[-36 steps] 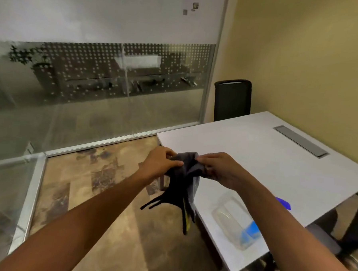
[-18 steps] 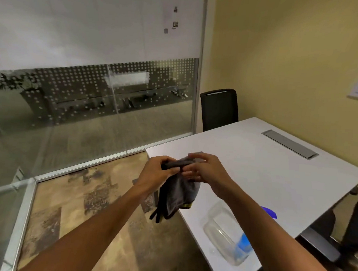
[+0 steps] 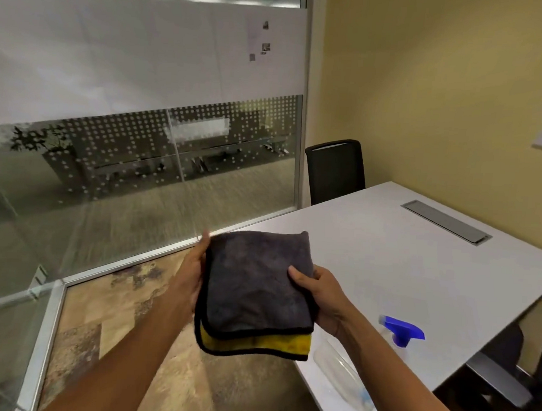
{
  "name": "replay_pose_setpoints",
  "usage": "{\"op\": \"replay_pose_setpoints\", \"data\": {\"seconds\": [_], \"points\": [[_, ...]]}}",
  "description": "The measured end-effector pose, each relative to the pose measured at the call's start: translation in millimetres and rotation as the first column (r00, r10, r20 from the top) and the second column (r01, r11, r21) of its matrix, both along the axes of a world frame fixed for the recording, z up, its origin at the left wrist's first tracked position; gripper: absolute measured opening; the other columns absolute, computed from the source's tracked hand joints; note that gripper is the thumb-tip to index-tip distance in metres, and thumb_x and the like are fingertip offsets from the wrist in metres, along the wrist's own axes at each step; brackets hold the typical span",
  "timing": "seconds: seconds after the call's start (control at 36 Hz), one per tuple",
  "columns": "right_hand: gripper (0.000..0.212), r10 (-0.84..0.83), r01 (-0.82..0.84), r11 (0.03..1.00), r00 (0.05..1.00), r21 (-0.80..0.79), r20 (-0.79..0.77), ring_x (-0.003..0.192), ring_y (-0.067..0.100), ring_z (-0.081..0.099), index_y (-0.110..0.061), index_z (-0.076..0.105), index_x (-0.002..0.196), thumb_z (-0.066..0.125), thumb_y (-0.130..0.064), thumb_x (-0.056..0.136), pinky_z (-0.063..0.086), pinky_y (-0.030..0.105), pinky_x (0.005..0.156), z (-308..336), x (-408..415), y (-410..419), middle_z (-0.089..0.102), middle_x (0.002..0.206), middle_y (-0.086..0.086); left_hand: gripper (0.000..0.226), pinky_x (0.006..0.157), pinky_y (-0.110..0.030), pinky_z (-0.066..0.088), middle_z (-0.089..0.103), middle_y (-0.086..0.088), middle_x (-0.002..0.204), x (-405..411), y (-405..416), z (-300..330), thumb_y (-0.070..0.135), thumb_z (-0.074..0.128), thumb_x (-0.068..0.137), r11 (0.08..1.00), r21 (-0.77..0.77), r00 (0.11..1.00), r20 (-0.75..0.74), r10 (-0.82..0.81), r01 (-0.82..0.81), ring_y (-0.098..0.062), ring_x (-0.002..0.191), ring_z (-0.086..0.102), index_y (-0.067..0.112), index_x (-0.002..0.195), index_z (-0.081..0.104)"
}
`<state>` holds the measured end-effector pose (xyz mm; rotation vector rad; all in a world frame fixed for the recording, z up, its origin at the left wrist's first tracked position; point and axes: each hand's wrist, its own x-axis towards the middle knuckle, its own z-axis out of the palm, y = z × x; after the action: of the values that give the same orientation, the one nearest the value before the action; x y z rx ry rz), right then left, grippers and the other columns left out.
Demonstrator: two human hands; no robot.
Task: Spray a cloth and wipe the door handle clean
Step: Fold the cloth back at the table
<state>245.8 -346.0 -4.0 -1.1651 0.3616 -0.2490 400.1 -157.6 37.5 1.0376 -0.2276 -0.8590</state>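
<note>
Cloth (image 3: 256,286), folded, gripped by left hand (image 3: 190,276) and right hand (image 3: 321,297) beside white table (image 3: 416,276), glass wall (image 3: 124,166) ahead.

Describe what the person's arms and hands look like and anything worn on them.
Both forearms are bare as far as the frame shows: no sleeves, gloves, watch or bracelets. The left hand and right hand show no rings or markings on the parts in view. The left fingers are mostly hidden, so those cannot be checked.

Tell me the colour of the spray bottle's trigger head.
Blue, on a clear spray bottle lying on the white table; head view.
</note>
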Motion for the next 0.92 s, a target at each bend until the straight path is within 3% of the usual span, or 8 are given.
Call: {"op": "replay_pose_setpoints", "data": {"seconds": [0.08, 0.19, 0.28, 0.44, 0.53, 0.69, 0.78, 0.92], "points": [[0.049, -0.042, 0.040, 0.998, 0.998, -0.049, -0.044, 0.089, 0.029, 0.075, -0.005, 0.071, 0.106, 0.083, -0.040, 0.073, 0.060, 0.033, 0.067, 4.4, -2.9, 2.4, 0.077, 0.101, 0.012, 0.093, 0.101, -0.052, 0.054, 0.064, -0.025, 0.140, -13.3, 5.7, -44.2, 0.081, 0.044, 0.089, 0.994, -0.001, 0.975, -0.193, -0.112, 0.114, -0.044, 0.130, 0.061, 0.004, 0.135, 0.068], [0.044, -0.090, 0.088, 0.996, 0.989, -0.029, -0.119, 0.085, 0.029, 0.076, -0.003, 0.069, 0.109, 0.081, -0.033, 0.079, 0.060, 0.034, 0.065, 2.5, -8.2, -0.8, 0.078, 0.099, 0.012, 0.064, 0.093, -0.049, 0.060, 0.063, -0.025, 0.140, -29.5, 9.1, -70.6, 0.046, 0.070, 0.091, 0.982, 0.055, 0.954, -0.254, -0.160, 0.179, -0.041, 0.123, 0.066, 0.002, 0.136, 0.066], [0.050, -0.050, 0.057, 0.997, 0.989, 0.045, -0.140, 0.087, 0.031, 0.075, -0.002, 0.068, 0.114, 0.086, -0.023, 0.073, 0.060, 0.037, 0.068, 1.9, -12.0, -9.5, 0.076, 0.103, 0.016, 0.071, 0.083, -0.044, 0.064, 0.070, -0.023, 0.131, -28.8, 10.1, -74.8, 0.019, 0.097, 0.067, 0.969, 0.107, 0.967, -0.147, -0.206, 0.223, -0.040, 0.115, 0.071, 0.001, 0.130, 0.070], [0.057, 0.041, -0.048, 0.991, 0.997, -0.126, -0.060, 0.104, 0.033, 0.069, -0.018, 0.062, 0.123, 0.082, -0.003, 0.071, 0.061, 0.039, 0.078, 12.5, -23.4, -24.4, 0.067, 0.121, 0.013, 0.074, 0.093, -0.044, 0.062, 0.071, -0.017, 0.132, -22.8, 2.2, -41.3, -0.003, 0.084, 0.068, 0.964, 0.219, 0.963, 0.187, -0.195, 0.153, -0.034, 0.119, 0.070, 0.006, 0.137, 0.058], [0.045, -0.032, 0.062, 0.964, 0.992, -0.257, 0.120, 0.101, 0.024, 0.072, -0.033, 0.069, 0.112, 0.079, -0.006, 0.077, 0.060, 0.031, 0.074, 23.4, -30.2, -32.2, 0.073, 0.111, 0.001, 0.067, 0.080, -0.032, 0.063, 0.076, -0.011, 0.122, -19.1, -1.1, -16.6, -0.001, 0.086, 0.064, 0.979, 0.193, 0.905, 0.400, -0.146, 0.073, -0.025, 0.107, 0.075, 0.011, 0.126, 0.064], [0.025, -0.084, 0.252, 0.853, 0.931, -0.457, 0.356, 0.101, 0.032, 0.069, -0.011, 0.074, 0.102, 0.062, 0.007, 0.091, 0.060, 0.032, 0.078, 33.7, -41.0, -47.0, 0.076, 0.105, 0.002, 0.040, 0.084, -0.024, 0.059, 0.081, 0.003, 0.104, -22.5, 2.5, 10.0, -0.008, 0.072, 0.083, 0.999, 0.046, 0.698, 0.714, -0.049, 0.023, -0.011, 0.101, 0.076, 0.029, 0.090, 0.083], [0.026, -0.123, 0.301, 0.770, 0.935, -0.562, 0.333, 0.104, 0.016, 0.069, -0.012, 0.070, 0.105, 0.064, 0.008, 0.089, 0.058, 0.023, 0.078, 30.0, -40.1, -46.4, 0.074, 0.109, -0.007, 0.052, 0.095, -0.021, 0.054, 0.079, 0.000, 0.117, -21.3, -4.4, -0.7, -0.033, 0.049, 0.080, 0.998, 0.070, 0.623, 0.780, -0.061, 0.010, -0.012, 0.119, 0.069, 0.013, 0.084, 0.071], [0.028, -0.177, 0.322, 0.731, 0.941, -0.602, 0.288, 0.101, 0.007, 0.069, -0.016, 0.063, 0.118, 0.062, -0.001, 0.094, 0.057, 0.017, 0.079, 21.4, -42.1, -48.8, 0.070, 0.112, -0.004, 0.024, 0.067, -0.038, 0.043, 0.066, -0.002, 0.086, -21.9, -10.1, -25.6, -0.010, 0.045, 0.101, 0.995, 0.096, 0.687, 0.723, -0.069, -0.002, -0.028, 0.078, 0.053, 0.009, 0.111, 0.057]]}}
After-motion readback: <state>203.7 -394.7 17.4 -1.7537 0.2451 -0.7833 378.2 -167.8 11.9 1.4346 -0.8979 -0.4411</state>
